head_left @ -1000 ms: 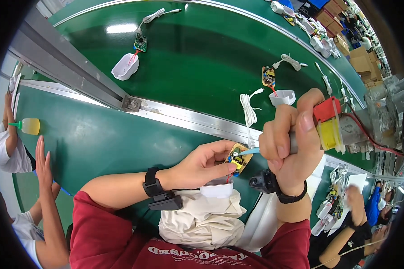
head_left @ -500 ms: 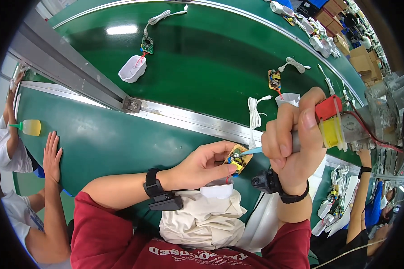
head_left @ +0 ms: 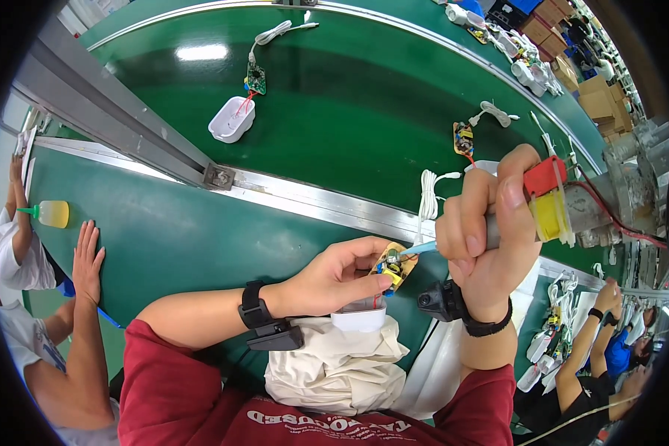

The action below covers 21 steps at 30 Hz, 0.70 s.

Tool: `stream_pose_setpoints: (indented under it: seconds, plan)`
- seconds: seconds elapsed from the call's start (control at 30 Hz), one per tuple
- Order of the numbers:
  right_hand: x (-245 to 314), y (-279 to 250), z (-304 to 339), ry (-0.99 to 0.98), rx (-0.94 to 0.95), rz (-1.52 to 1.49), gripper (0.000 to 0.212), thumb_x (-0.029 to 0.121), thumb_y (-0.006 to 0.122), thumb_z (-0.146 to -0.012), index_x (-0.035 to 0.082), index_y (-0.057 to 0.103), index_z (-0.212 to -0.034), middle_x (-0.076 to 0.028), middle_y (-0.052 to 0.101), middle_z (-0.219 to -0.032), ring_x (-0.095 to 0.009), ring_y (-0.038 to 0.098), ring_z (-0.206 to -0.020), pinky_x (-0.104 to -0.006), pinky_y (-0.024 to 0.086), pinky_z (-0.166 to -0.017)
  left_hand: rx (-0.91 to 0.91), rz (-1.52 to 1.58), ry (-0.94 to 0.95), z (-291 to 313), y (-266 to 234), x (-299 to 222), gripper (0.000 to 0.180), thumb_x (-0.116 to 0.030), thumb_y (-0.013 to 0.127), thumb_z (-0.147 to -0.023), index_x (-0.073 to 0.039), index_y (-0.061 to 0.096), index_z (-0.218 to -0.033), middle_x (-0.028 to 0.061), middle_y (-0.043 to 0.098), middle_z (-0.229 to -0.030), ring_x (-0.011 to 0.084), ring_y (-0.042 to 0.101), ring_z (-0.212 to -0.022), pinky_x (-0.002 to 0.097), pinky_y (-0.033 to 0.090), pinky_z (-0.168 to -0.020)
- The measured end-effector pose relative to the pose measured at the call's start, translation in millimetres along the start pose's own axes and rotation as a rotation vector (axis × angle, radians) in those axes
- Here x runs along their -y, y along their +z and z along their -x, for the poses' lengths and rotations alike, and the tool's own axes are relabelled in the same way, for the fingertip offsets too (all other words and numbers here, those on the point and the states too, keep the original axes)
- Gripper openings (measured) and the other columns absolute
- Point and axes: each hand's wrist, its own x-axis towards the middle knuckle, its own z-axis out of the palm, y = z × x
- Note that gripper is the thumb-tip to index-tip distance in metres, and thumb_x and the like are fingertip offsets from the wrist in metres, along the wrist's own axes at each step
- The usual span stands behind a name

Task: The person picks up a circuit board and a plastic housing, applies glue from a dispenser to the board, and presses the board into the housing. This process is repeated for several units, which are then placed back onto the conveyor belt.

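Closest to me, a cream cloth (head_left: 334,368) lies bunched below the fingers of my left hand (head_left: 327,276), and at its upper edge is a white case (head_left: 359,320), its mouth partly hidden behind that hand; red wires (head_left: 376,301) show between it and the circuit board (head_left: 394,265), and what else is inside I cannot make out. My left hand pinches that circuit board between thumb and fingers, the thumb over its near edge. My right hand (head_left: 490,230) is wrapped tightly around a grey tool (head_left: 586,208), its blue tip (head_left: 419,249) pointing left from the curled fingers and over the board; I cannot tell whether it touches. Just beyond the right fingers lies a coiled white cord (head_left: 429,197), then a second white case (head_left: 482,165), mostly hidden by the knuckles, with another board (head_left: 464,138) wired to it. Well left of my left fingers, a co-worker's hand (head_left: 87,264) rests flat near a bottle (head_left: 53,214) holding yellow liquid. Farther beyond my left fingers, an open white tub (head_left: 232,120) contains red wires leading to a green board (head_left: 256,77). Far past the right fingers, cardboard boxes (head_left: 598,100) run up to the dark rim.
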Motion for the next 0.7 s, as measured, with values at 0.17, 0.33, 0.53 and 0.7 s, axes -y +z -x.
stream_pose_setpoints:
  seconds: [0.17,0.33,0.53,0.7]
  plan:
    - [1.9,3.3,1.2,-0.003,-0.044,-0.066,0.019,0.021,0.051,-0.094,0.007,0.039,-0.093,0.000,0.036,-0.049,-0.006,0.028,-0.034,-0.0221,0.023,-0.032,-0.012,0.005,-0.012,-0.9,1.8,-0.6,0.040,-0.006,0.056,-0.094,-0.001,0.045,-0.132,0.0034,0.057,-0.117,0.0078,0.053,-0.104,0.0243,0.046,-0.090]
    - [11.8,4.0,0.6,0.012,-0.093,0.004,0.030,0.021,0.051,-0.093,-0.001,0.042,-0.112,0.000,0.038,-0.049,-0.006,0.029,-0.035,-0.0219,0.024,-0.034,-0.042,0.006,-0.024,-2.4,6.7,-4.1,0.040,-0.004,0.056,-0.093,-0.001,0.045,-0.132,0.0032,0.058,-0.115,0.0082,0.054,-0.102,0.0246,0.046,-0.089]
    - [23.7,0.7,3.7,0.022,-0.098,-0.030,0.038,0.021,0.050,-0.093,-0.004,0.040,-0.120,0.000,0.039,-0.049,-0.006,0.031,-0.036,-0.0220,0.025,-0.035,0.038,-0.015,-0.170,-9.7,-2.1,-11.4,0.043,-0.004,0.058,-0.091,-0.002,0.045,-0.132,0.0026,0.058,-0.110,0.0095,0.057,-0.099,0.0251,0.046,-0.088]
    - [31.3,-1.8,8.3,0.018,-0.074,-0.051,0.036,0.019,0.051,-0.093,-0.005,0.040,-0.117,0.001,0.039,-0.050,-0.006,0.032,-0.036,-0.0217,0.026,-0.036,0.056,0.038,-0.273,-15.5,2.6,-15.1,0.044,-0.004,0.058,-0.089,-0.003,0.046,-0.131,0.0021,0.057,-0.108,0.0104,0.058,-0.096,0.0255,0.047,-0.085]
